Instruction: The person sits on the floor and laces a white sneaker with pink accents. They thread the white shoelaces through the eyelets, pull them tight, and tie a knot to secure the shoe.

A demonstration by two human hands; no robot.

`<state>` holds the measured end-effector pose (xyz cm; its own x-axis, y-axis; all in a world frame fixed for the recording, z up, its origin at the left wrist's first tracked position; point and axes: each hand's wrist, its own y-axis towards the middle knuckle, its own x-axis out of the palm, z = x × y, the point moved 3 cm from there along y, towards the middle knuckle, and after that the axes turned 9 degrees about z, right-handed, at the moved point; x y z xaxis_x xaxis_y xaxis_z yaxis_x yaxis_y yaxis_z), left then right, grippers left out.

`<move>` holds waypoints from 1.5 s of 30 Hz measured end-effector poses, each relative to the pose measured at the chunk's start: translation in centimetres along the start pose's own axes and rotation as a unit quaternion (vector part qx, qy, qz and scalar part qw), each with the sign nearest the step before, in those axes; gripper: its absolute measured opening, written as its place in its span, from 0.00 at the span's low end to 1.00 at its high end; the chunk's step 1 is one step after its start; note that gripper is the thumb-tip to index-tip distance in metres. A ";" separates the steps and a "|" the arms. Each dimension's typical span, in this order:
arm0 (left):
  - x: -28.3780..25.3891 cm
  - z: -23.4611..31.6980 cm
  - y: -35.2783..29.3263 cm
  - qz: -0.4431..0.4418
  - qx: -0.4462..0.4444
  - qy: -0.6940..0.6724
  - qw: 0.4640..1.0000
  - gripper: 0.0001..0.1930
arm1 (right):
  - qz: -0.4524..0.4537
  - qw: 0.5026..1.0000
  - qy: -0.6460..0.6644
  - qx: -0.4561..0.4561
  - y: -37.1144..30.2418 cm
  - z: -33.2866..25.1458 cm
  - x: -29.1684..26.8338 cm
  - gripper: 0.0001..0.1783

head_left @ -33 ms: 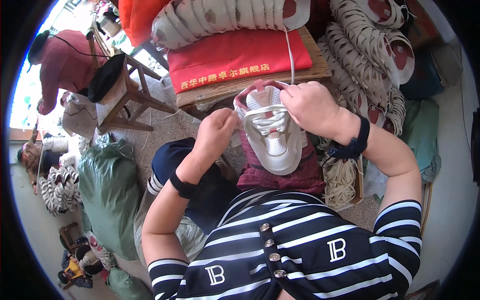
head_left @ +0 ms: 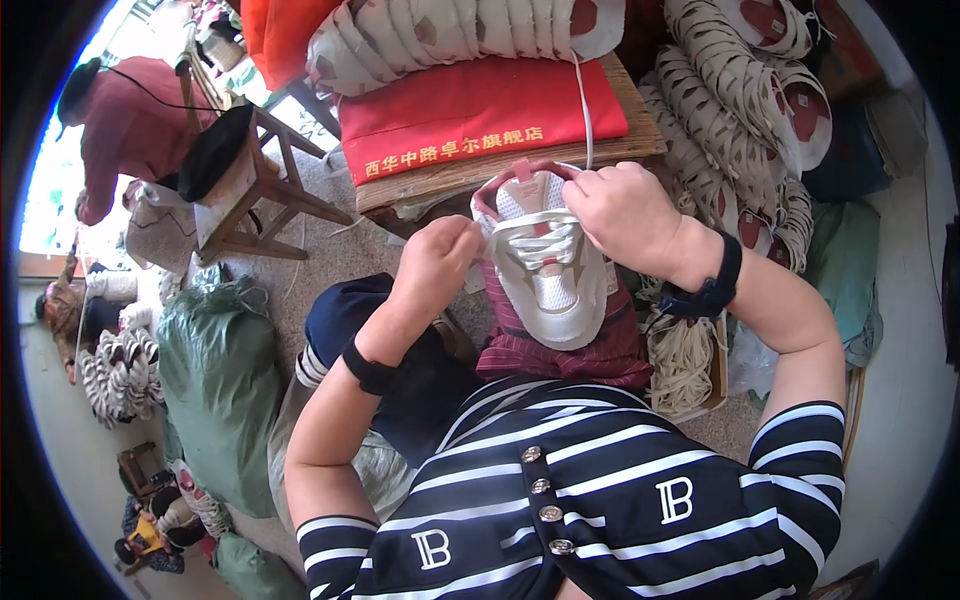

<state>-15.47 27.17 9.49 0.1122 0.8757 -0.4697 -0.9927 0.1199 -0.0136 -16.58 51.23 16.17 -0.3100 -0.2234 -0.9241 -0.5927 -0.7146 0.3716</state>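
Note:
A white sneaker point(head_left: 570, 322) with a dark red collar lining rests on a maroon striped cloth point(head_left: 630, 340) over my lap, toe toward me. A white shoelace point(head_left: 545, 222) crosses its upper part. My left hand point(head_left: 440, 262) is closed in a pinch at the left side of the collar, seemingly on the lace. My right hand point(head_left: 622, 212) is closed at the right side of the collar, pinching lace; the fingertips partly hide what they grip. A long white strand hangs down to this hand from the wooden table in front.
A red cloth bag point(head_left: 480, 115) and a row of nested pale shoe uppers point(head_left: 450, 40) lie on the wooden table point(head_left: 640, 125). More uppers point(head_left: 720, 120) stand to the right, above a box of laces point(head_left: 685, 365). Green sacks point(head_left: 215, 380), a stool point(head_left: 240, 190) and other people are at left.

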 end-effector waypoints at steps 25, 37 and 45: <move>-2.5 3.4 5.0 -0.156 0.109 0.077 0.979 0.11 | -0.248 0.861 0.400 0.195 1.8 6.6 1.6 0.12; -1.3 3.0 6.1 -0.204 0.092 0.112 0.968 0.10 | -0.303 0.816 0.414 0.265 2.4 6.7 3.8 0.16; 0.4 0.8 6.0 -0.067 -0.035 0.012 0.997 0.11 | -0.205 0.739 0.496 0.408 2.3 6.4 6.4 0.09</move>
